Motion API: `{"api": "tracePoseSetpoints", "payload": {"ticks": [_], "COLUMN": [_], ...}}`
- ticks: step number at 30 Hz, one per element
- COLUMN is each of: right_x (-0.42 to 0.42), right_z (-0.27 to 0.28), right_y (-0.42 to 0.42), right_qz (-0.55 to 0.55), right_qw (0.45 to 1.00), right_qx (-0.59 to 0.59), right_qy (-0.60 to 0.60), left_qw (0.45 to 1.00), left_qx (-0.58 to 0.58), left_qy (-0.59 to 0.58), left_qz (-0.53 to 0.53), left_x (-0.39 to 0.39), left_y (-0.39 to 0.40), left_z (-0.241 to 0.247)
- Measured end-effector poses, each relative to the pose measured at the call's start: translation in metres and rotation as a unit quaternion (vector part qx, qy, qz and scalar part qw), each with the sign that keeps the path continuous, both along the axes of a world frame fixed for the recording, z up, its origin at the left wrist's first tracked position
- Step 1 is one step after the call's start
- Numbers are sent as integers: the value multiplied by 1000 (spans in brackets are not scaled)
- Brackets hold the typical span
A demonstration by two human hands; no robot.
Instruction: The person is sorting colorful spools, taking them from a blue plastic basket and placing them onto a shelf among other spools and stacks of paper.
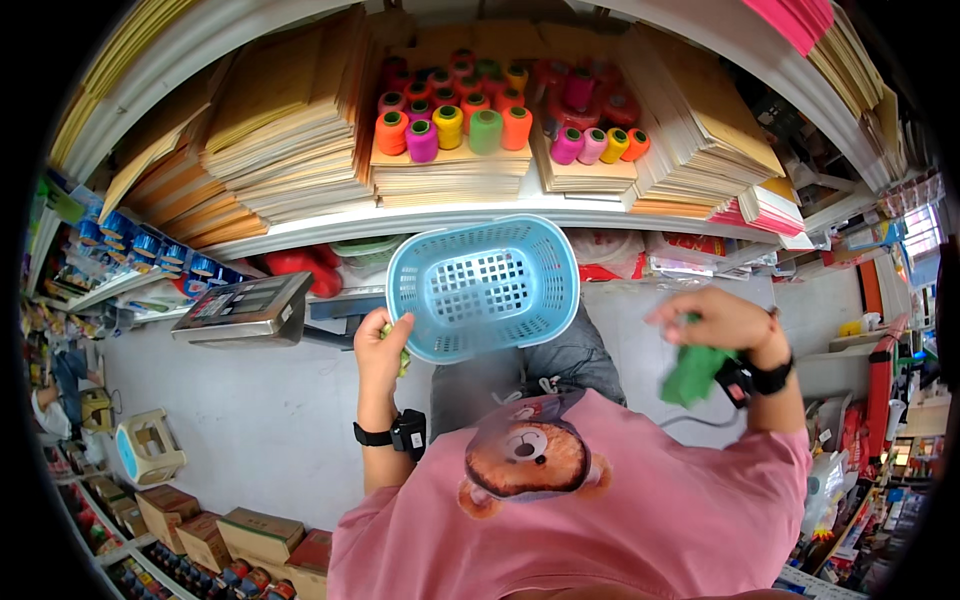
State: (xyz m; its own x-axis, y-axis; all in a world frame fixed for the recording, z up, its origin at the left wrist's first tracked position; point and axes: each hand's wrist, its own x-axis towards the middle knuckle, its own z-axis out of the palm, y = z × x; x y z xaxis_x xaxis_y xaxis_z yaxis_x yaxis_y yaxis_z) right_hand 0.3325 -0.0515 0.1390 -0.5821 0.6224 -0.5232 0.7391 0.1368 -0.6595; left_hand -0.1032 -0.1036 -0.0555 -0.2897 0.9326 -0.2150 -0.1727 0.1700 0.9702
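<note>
A light-blue plastic basket (482, 352) with a slotted floor and walls is in front of me, below the shelf edge. My left hand (382, 341) grips its left end, and a small crumpled yellow-green piece (405, 363) shows between the fingers and the basket. Nothing lies inside the basket. Off to the right and apart from it, my right hand (712, 319) is blurred, with a green cloth-like piece (694, 375) hanging from it. Spools of coloured thread (448, 127) stand in rows on stacked paper envelopes (450, 180) on the shelf ahead.
Thick stacks of envelopes (292, 142) flank the spools on the white shelf (480, 212). Left of the basket stands a metal-cased scale (247, 307). A plastic stool (150, 446) is on the floor, and cardboard boxes (259, 532) line the lower left. A person sits at the far left.
</note>
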Motion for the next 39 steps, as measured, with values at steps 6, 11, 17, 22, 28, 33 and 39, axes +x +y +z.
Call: {"api": "tracePoseSetpoints", "payload": {"ticks": [6,11,17,22,28,33,39], "right_x": [5,-60,-102,-56,-33,-68,-132], "right_z": [104,71,-32,-33,56,115,42], "right_y": [-27,36,85,18,-31,29,129], "right_qz": [14,126,-35,-105,-81,40,-48], "right_qw": [989,942,955,979,995,996,924], "right_qx": [-7,290,266,130,-1,12,359], "right_qy": [-144,-116,123,119,-51,-83,127], "left_qw": [998,1000,1000,999,997,998,998], "left_qx": [13,5,10,-22,-10,3,50], "left_qy": [42,-2,19,15,13,-21,20], "left_qz": [-55,-21,17,-17,-77,-65,-36], "left_x": [3,13,11,-4,4,1,-3], "left_y": [18,22,9,2,34,42,32], "left_z": [9,12,10,9,29,32,14]}}
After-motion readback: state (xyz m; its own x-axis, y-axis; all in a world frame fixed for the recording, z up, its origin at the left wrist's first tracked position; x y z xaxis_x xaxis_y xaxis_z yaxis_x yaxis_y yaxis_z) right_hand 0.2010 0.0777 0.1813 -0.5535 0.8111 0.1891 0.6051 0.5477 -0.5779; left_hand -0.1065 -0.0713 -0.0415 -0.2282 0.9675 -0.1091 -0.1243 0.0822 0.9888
